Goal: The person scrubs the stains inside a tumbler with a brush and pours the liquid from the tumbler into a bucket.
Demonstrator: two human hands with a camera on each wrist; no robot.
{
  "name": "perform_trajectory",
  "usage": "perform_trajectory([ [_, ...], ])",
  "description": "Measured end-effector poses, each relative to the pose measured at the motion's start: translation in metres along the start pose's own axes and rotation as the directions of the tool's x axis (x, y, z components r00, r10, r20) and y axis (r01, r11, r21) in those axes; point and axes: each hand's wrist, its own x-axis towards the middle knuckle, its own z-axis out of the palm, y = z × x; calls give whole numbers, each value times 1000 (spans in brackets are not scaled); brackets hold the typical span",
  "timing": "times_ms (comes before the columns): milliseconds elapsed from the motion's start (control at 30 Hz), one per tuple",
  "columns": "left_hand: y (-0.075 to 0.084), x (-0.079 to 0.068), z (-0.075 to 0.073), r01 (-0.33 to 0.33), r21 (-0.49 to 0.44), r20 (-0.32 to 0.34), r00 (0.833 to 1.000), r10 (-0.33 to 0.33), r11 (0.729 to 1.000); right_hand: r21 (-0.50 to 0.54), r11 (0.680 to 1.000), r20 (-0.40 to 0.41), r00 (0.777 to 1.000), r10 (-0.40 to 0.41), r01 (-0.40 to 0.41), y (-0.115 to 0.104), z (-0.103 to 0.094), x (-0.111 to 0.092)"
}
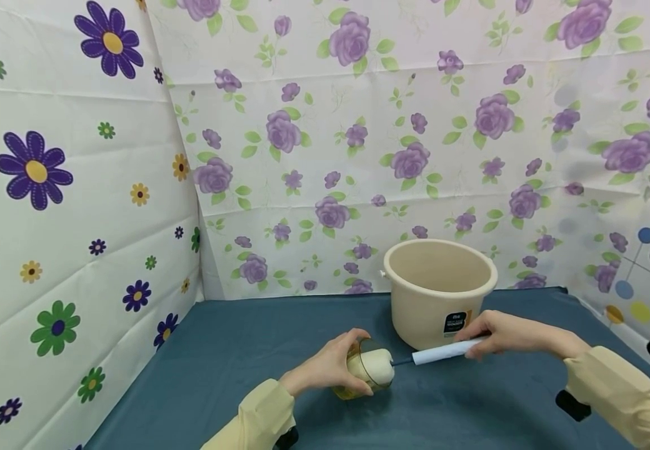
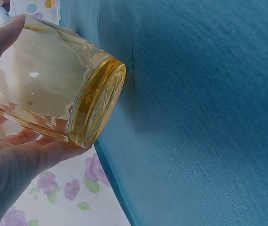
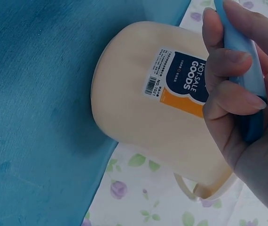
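My left hand [image 1: 325, 364] grips an amber-tinted glass cup [image 1: 353, 382] around its side, tilted with the mouth to the right. In the left wrist view the thick amber base of the cup [image 2: 94, 103] points away from the palm. The pale sponge head [image 1: 378, 367] of a cup brush sits in the cup's mouth, partly inside. A thin dark stem joins it to the light blue brush handle [image 1: 443, 352]. My right hand [image 1: 499, 334] holds that handle near its far end; in the right wrist view the fingers curl round the handle [image 3: 244, 61].
A cream bucket [image 1: 415, 312] with a printed label stands behind the brush, close to the right hand. The dark blue cloth [image 1: 257, 337] covers the table. Flowered sheets [image 1: 302, 187] hang at the back and sides.
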Motion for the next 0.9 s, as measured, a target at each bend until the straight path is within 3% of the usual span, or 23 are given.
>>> perform_trajectory([
  [233, 1, 1, -1, -10, 4, -2, 1000, 10, 1000, 18, 1000, 5, 1000, -22, 22, -3, 0, 0],
  [533, 0, 0, 0, -11, 6, -10, 1000, 11, 1000, 28, 999, -63, 998, -31, 33, -5, 0, 5],
  [900, 3, 0, 1, 2, 31, 0, 1000, -2, 1000, 9, 1000, -54, 998, -12, 13, 1, 2, 6],
])
